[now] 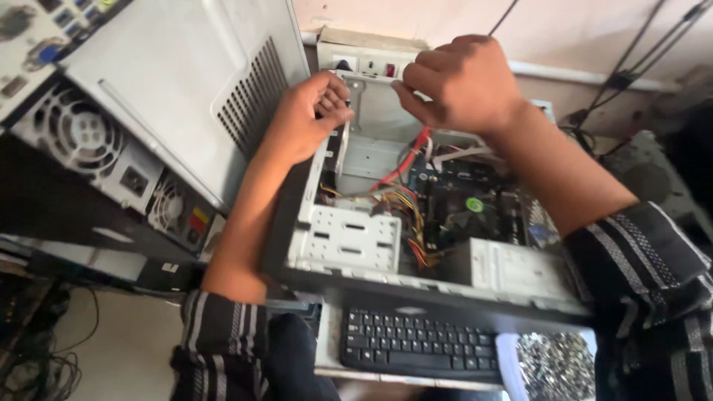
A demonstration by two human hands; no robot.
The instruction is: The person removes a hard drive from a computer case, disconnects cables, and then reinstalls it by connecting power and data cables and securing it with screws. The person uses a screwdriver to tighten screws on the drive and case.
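An open desktop computer case (349,238) lies on its side in front of me, showing its motherboard, a bundle of coloured wires (405,204) and a cooling fan (474,204). My left hand (308,115) is curled around the far left edge of the case's metal frame. My right hand (460,82) pinches the far top rail of the frame (371,78), fingers closed on it. A red cable (416,148) runs down from just under my right hand into the case.
A second grey computer tower (171,89) leans at the left, its rear fan and ports facing me. A black keyboard (416,341) lies below the open case. A wall socket strip (364,63) sits behind the case; black cables (631,52) hang at the right.
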